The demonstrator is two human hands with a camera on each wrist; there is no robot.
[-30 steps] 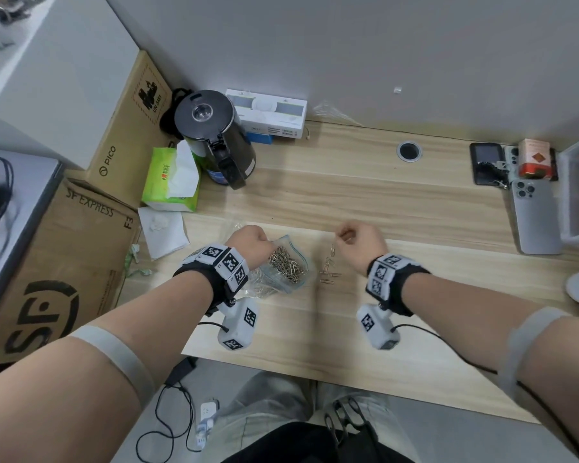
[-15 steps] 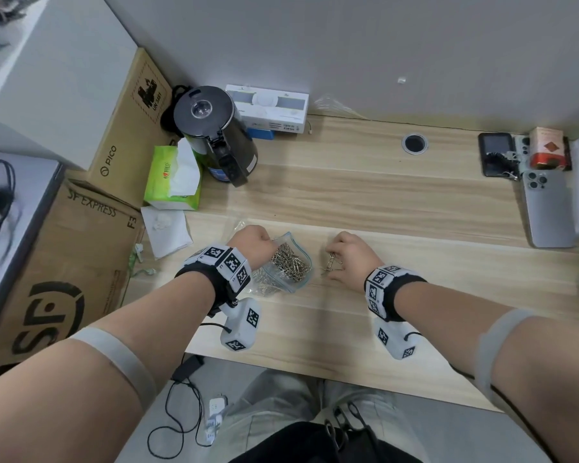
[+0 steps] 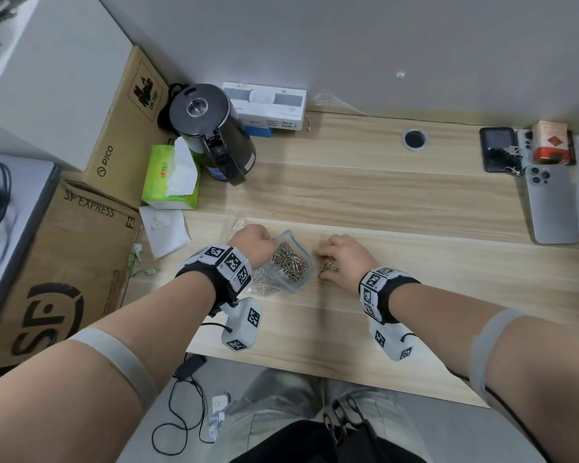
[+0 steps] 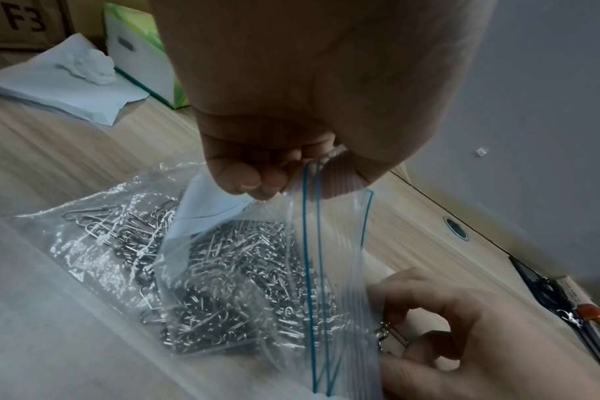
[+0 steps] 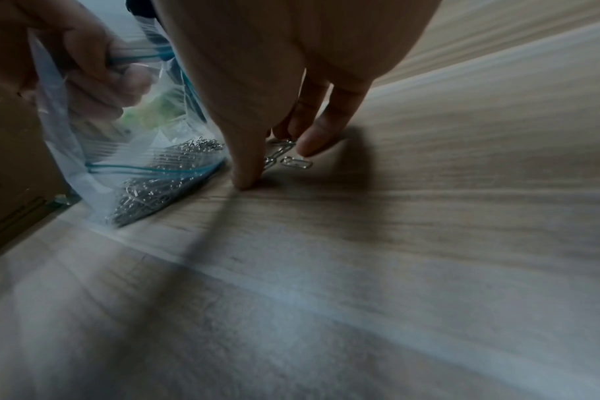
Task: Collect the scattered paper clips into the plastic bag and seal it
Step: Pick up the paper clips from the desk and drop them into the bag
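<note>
a: left hand (image 4: pixel 274 162) pinches the plastic bag (image 4: pixel 329 243) rim, mouth held up off the desk (image 3: pixel 381 202); right hand (image 3: pixel 343 259) curls over loose paper clips (image 5: pixel 288 157) just beside it.
b: risk?
a: clips may slip as they're raked; one bag, loose clips too tangled to count.
</note>
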